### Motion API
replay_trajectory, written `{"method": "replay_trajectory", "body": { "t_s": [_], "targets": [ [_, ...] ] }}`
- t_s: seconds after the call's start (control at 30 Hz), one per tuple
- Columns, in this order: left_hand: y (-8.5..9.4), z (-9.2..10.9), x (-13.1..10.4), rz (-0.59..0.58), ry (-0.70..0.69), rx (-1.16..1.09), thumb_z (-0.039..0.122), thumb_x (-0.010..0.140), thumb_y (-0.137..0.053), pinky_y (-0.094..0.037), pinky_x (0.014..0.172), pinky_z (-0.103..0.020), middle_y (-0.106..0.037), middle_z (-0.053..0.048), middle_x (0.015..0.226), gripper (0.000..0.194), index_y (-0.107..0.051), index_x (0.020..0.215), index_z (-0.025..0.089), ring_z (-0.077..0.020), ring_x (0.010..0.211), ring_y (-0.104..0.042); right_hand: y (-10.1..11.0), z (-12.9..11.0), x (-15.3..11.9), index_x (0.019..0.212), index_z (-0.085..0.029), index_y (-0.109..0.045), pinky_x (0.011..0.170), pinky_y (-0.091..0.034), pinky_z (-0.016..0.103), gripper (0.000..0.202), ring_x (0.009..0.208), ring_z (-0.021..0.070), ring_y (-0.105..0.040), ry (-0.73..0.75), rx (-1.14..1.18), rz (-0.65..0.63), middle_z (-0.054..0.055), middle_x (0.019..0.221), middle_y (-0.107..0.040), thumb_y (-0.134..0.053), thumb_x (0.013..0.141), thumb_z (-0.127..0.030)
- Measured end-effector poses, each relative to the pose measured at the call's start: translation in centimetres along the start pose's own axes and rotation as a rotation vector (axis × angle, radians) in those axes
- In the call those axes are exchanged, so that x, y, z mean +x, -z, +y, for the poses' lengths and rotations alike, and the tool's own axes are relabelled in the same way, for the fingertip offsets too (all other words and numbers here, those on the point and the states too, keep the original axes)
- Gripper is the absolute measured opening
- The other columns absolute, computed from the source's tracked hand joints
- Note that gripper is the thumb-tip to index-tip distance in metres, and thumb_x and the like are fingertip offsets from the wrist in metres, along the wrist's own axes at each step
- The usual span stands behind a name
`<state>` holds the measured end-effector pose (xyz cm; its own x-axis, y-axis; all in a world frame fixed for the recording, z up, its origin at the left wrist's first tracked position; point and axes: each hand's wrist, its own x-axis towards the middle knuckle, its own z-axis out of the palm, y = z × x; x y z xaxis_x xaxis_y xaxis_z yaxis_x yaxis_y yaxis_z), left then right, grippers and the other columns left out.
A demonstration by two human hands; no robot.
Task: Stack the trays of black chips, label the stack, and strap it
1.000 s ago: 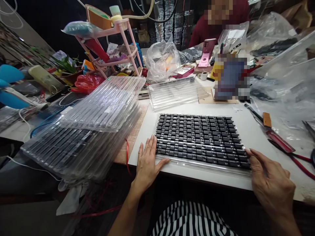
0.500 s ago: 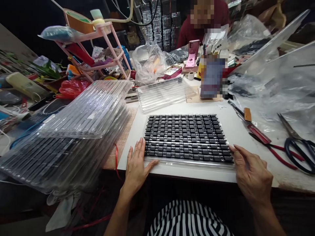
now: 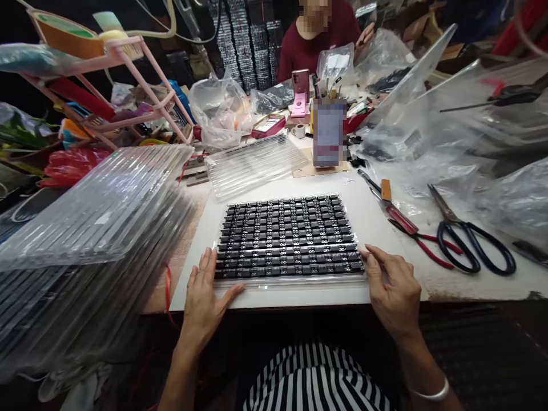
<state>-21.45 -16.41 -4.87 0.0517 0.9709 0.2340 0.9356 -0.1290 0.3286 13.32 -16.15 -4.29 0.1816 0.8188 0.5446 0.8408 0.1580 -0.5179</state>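
A clear plastic tray (image 3: 274,282) lies flat on a white board (image 3: 192,294) in front of me. Rows of small black electronic parts (image 3: 289,237) with shiny metal pins fill it. My left hand (image 3: 204,294) rests at the tray's left edge, fingers stretched out and thumb spread along the near side. At the right edge, my right hand (image 3: 391,285) has its fingers curled and its thumb and fingertips closed on the tray's near right corner. The exact contact of the right fingertips is partly hidden.
Stacked clear trays (image 3: 98,211) stand at left beside a pink rack (image 3: 128,51). Another clear tray (image 3: 252,162) lies behind the board. Scissors (image 3: 466,231), red-handled pliers (image 3: 432,251) and a cutter (image 3: 400,217) lie right. A phone (image 3: 329,134) stands behind; a person (image 3: 319,43) sits opposite.
The view has swung to the right, so everything appears farther left. Both hands stay at the tray's edges. The person opposite now shows a raised hand.
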Motion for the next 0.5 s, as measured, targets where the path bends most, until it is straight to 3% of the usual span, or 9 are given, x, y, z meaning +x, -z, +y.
{"method": "replay_trajectory", "body": {
  "t_s": [0.23,0.5],
  "targets": [
    [0.5,0.5,0.4,-0.051,0.090,-0.053,0.064,0.078,-0.054,-0.022,0.114,-0.053,-0.035,-0.016,0.149,0.091,-0.017,0.149,0.021,-0.0315,0.137,-0.034,0.0,0.2,0.0,0.108,-0.017,-0.062,0.079,-0.042,0.035,0.022,0.080,0.0176,-0.061,-0.010,0.033,0.008,0.005,0.089,-0.071,-0.050,0.090,-0.017],
    [0.6,1.1,0.3,-0.021,0.255,-0.104,0.057,0.074,-0.065,-0.030,0.110,-0.052,-0.043,-0.014,0.144,0.090,-0.026,0.147,0.022,-0.0335,0.135,-0.037,0.2,0.1,-0.1,0.107,-0.016,-0.063,0.078,-0.042,0.034,0.021,0.078,0.0172,-0.061,-0.001,0.029,0.021,0.006,0.088,-0.071,-0.051,0.089,-0.017]
  ]
}}
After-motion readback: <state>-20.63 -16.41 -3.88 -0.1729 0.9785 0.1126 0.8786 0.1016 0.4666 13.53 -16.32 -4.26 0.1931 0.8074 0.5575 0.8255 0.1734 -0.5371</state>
